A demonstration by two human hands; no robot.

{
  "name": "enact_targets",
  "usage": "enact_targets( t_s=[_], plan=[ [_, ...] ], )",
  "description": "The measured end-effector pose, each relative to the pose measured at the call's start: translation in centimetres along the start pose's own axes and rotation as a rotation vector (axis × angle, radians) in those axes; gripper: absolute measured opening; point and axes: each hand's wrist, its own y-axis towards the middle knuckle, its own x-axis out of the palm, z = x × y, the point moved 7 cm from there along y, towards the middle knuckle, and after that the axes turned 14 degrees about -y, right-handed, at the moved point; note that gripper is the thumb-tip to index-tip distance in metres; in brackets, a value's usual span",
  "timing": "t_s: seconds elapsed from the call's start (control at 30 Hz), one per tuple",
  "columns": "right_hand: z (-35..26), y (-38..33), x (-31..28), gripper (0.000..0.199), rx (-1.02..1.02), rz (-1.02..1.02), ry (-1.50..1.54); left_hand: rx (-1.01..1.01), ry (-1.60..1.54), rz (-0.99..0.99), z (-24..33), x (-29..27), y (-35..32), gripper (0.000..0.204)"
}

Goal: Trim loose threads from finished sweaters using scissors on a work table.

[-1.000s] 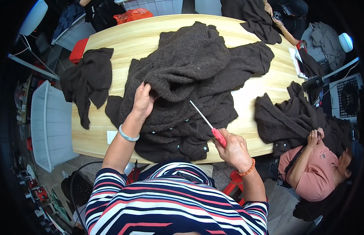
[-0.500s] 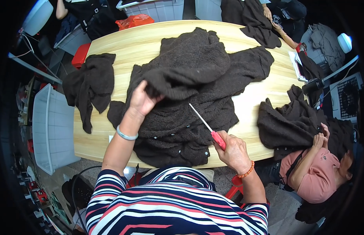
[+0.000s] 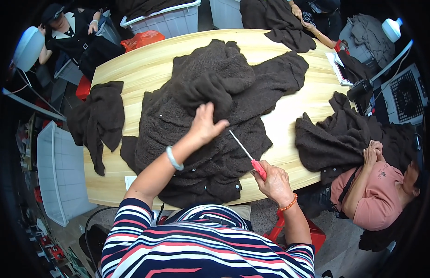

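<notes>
Dark brown garment (image 3: 171,132), pinkish-red handle (image 3: 258,169)

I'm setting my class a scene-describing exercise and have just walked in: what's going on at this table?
A person in a striped top is handling a heap of dark knitwear on a wooden table. The left hand is at a bunched fold, thumb spread. The right hand grips a red-handled tool, its thin metal shaft pointing over the heap. At the right, a co-worker in pink has both hands at another dark garment.
</notes>
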Motion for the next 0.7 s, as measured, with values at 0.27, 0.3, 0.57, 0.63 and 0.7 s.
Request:
enact_targets(
  t_s=[0.27, 0.3, 0.57, 0.63, 0.7],
  plan=[
    [1.9, -0.6, -0.2, 0.022, 0.045, 0.010, 0.023, 0.023, 0.412, 0.000, -1.1, 1.8, 1.5, 0.071],
    [1.9, -0.8, -0.4, 0.022, 0.047, 0.012, 0.027, 0.072, 0.331, 0.042, -1.3, 1.0, 1.6, 0.072],
    [1.7, 0.6, -0.7, 0.021, -0.025, 0.032, 0.017, -0.382, -0.995, -0.056, -4.8, -1.7, 1.5, 0.034],
    [0.9, 1.3, -1.1, 0.021, -0.057, 0.037, 0.010, -0.314, -0.748, -0.067, -5.9, -1.8, 0.9, 0.031],
    [0.4, 1.7, -1.3, 0.021, -0.084, 0.040, 0.000, -0.278, -0.873, 0.053, -6.1, -1.9, 1.1, 0.031]
  ],
)
